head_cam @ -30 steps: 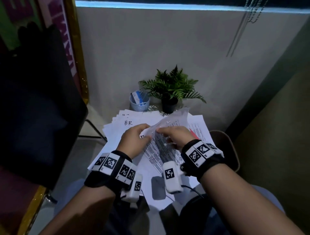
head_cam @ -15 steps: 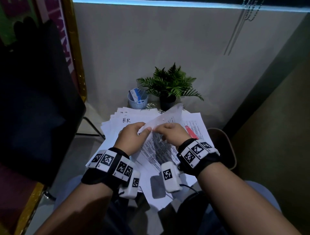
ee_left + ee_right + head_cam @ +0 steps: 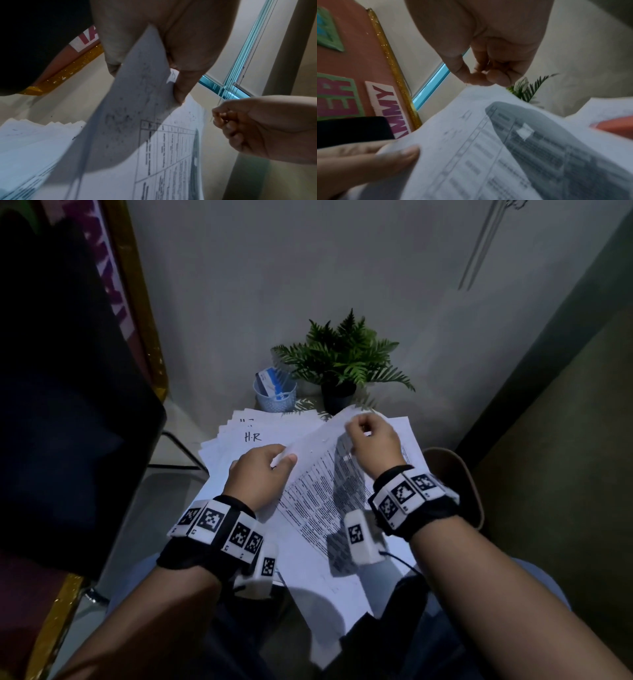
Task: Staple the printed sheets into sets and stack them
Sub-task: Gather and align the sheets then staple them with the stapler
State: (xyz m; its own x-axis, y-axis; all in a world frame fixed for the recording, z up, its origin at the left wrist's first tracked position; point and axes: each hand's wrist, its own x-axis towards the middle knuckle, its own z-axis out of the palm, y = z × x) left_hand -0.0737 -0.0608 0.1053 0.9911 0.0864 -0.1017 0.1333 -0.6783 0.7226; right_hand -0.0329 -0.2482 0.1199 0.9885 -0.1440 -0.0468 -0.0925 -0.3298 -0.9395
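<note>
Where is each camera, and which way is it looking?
Head: on the person's head, looking forward and down at the papers, plant and cup; shows both forearms, the left hand and the right hand.
Left wrist: under the left wrist, looking along the fingers pinching the sheet; the right hand appears too.
Right wrist: under the right wrist, looking along its curled fingers over the sheet; the left thumb shows.
Shared: all three see the printed sheet.

Printed sheet (image 3: 308, 470) with table text, lifted and curled at its top, above a fanned white paper pile (image 3: 239, 436).
</note>
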